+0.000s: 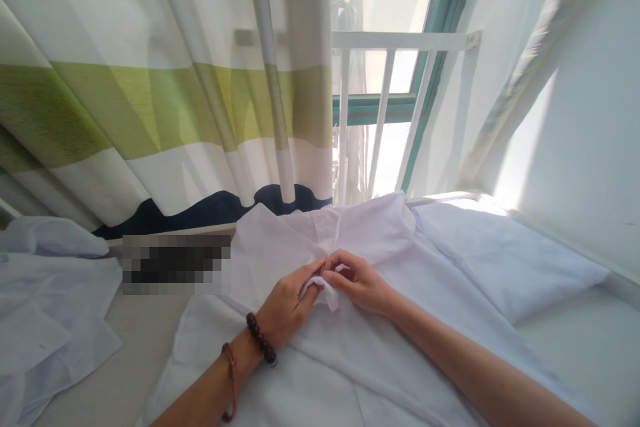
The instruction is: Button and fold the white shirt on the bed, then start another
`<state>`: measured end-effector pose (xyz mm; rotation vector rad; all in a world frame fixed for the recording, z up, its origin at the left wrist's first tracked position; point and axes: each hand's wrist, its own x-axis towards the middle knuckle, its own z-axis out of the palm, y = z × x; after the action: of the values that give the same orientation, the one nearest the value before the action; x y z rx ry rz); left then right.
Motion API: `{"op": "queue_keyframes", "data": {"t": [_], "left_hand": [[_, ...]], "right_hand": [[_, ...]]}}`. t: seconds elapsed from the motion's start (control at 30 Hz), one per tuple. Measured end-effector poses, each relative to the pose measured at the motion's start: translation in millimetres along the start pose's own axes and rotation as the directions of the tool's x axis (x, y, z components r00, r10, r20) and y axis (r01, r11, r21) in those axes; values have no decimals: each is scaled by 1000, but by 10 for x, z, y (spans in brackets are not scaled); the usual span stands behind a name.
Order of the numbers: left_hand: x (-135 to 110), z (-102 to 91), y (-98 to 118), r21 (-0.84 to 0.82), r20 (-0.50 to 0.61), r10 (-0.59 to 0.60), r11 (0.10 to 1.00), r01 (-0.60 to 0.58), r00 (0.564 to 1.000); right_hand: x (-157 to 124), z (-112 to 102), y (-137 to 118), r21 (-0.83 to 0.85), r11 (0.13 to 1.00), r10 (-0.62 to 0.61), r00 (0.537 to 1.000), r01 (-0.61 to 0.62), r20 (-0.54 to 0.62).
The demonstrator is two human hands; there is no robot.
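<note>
Nearly closed, the fingers of the left hand [286, 301] and right hand [364, 285] pinch a bunched fold of the white garment [350, 357] (any fastener is hidden), presumably steadying it; the rest lies spread over the pale surface [145, 333], likely for easy reach.

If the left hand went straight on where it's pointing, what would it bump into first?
Most likely the right hand, which lies just ahead of the left hand, over the white garment. Whether the two already touch is hard to tell.
</note>
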<state>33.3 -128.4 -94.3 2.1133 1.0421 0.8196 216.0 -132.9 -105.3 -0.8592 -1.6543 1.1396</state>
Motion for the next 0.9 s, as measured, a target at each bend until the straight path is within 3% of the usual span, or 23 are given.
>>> {"op": "queue_keyframes", "data": {"t": [0.07,0.2,0.27,0.4,0.63,0.7,0.83,0.9], "left_hand": [[36,-48,-6,-220,-60,-151,966,134,987],[91,-114,-18,-646,-77,-409,715,267,909],[78,-129,25,-712,-2,-442,630,309,897],[-5,-125,134,-710,273,-424,517,478,864],[-15,-49,45,-717,272,-364,541,441,891],[-2,-16,58,-678,191,-363,623,390,912],[-2,70,125,-506,-73,-347,821,265,935],[-6,110,117,-443,-103,-313,864,238,944]], "right_hand": [[-7,6,8,-26,999,-29,1000,29,2],[-21,24,54,-80,996,-42,993,33,-110],[-18,24,74,-91,996,-7,993,-4,-119],[-14,7,51,-120,992,39,998,-34,40],[-79,8,-47,-102,994,-31,998,38,61],[-107,25,-45,-180,979,-89,995,94,39],[-128,62,-1,-320,934,-172,985,158,-17],[-114,69,22,-349,923,-182,983,161,-29]]}}
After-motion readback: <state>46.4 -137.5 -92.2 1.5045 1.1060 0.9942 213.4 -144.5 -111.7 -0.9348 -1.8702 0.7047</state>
